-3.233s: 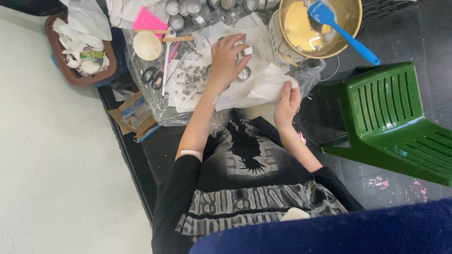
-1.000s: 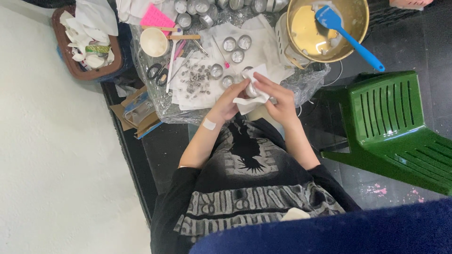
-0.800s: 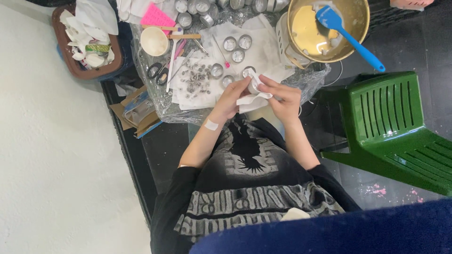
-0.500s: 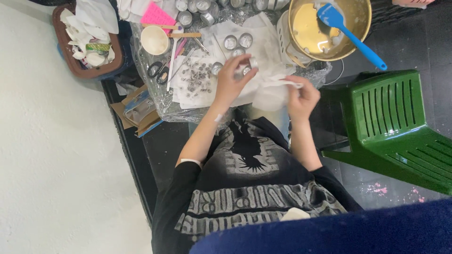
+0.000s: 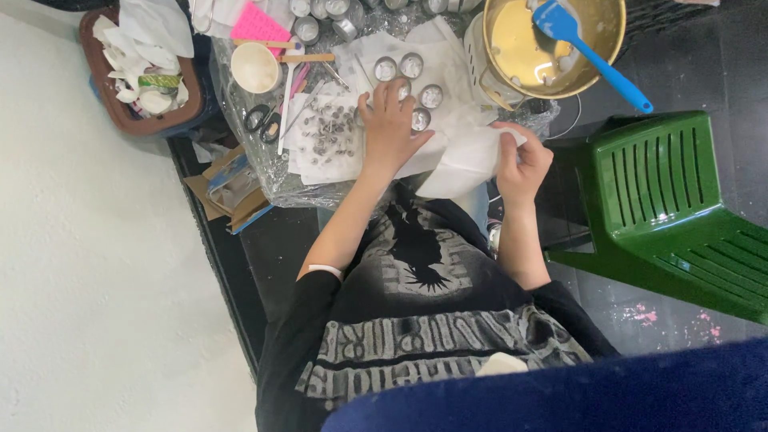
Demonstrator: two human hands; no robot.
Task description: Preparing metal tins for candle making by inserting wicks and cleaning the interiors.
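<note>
My left hand (image 5: 390,126) lies flat, fingers spread, on the white paper (image 5: 336,152) spread over the tabletop; it grips nothing; its fingertips sit among the small round metal cups (image 5: 412,66), one cup (image 5: 420,119) just beside the thumb. My right hand (image 5: 522,160) is closed on a white cloth (image 5: 468,162), pinching its upper edge at the near right corner of the work surface; the cloth hangs toward my lap. Left of the left hand: a cluster of small metal bits (image 5: 326,132) on the paper, scissors (image 5: 264,122) beyond them, a white cup (image 5: 254,67) farther off. Far right: a brass-coloured bowl (image 5: 520,48) with a blue spatula (image 5: 588,48) leaning in it, handle pointing right. Far left: a brown tray (image 5: 120,120) of crumpled white scraps. A green plastic chair (image 5: 672,208) stands right of my right arm, close to the elbow; cardboard pieces (image 5: 228,188) lie on the floor at left.
</note>
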